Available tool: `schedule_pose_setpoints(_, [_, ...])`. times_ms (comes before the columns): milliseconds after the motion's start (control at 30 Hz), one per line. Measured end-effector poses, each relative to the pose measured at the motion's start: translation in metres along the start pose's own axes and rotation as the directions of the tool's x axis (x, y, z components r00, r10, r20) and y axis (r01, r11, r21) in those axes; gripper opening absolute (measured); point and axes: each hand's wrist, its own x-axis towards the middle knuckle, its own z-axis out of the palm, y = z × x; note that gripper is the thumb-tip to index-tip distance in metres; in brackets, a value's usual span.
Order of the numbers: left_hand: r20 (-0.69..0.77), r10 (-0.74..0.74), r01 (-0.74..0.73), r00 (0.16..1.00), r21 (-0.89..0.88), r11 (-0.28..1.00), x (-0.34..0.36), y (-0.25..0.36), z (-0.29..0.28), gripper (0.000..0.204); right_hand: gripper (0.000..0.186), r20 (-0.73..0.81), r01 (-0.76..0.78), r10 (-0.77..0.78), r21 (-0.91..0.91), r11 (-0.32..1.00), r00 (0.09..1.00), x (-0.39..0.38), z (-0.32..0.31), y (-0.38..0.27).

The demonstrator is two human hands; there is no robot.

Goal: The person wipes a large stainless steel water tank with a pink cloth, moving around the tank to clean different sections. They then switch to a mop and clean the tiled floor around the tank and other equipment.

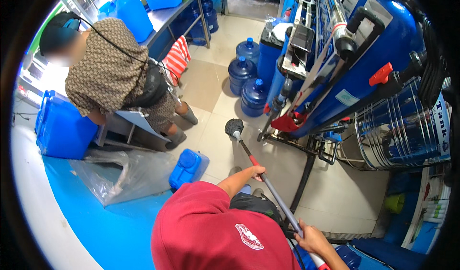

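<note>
A mop with a grey and red pole slants across the view, its dark stringy head on the tiled floor. My left hand is wrapped round the pole near its red upper section. Further back along the pole, at the lower right, my right hand grips the grey part. The mop head lies between the blue water bottles and the black pipe frame. Beside my left arm stands a blue jerrycan.
Round blue water bottles stand by large blue filter tanks at right. A steel tank stands beyond a floor pipe. At left, another person bends near a blue container. Clear plastic sheeting lies on a blue surface.
</note>
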Motion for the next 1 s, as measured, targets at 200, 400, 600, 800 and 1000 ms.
schedule_pose_setpoints(200, [0.004,0.077,-0.073,0.997,-0.266,0.961,0.057,-0.058,0.065,0.016,0.058,0.087,-0.048,0.042,0.063,0.997,0.995,-0.029,-0.001,0.046])
schedule_pose_setpoints(400, [-0.14,0.158,-0.209,0.977,-0.535,0.819,0.073,-0.064,0.075,0.02,0.057,0.093,-0.096,0.086,0.103,0.99,0.992,-0.001,-0.003,0.056])
schedule_pose_setpoints(600, [-0.348,0.189,-0.377,0.918,-0.621,0.687,0.048,-0.029,0.011,0.024,0.05,0.126,-0.108,0.071,0.311,0.944,0.989,0.069,-0.014,0.019])
schedule_pose_setpoints(800, [-0.6,0.35,-0.663,0.72,-0.443,0.604,-0.011,0.055,-0.12,0.041,0.037,0.174,-0.106,-0.018,0.671,0.734,0.985,0.215,-0.041,-0.074])
schedule_pose_setpoints(1000, [-0.763,0.447,-0.676,0.467,0.018,0.736,-0.059,0.148,-0.249,0.055,0.019,0.073,-0.016,-0.086,0.845,0.534,0.994,0.409,-0.074,-0.171])
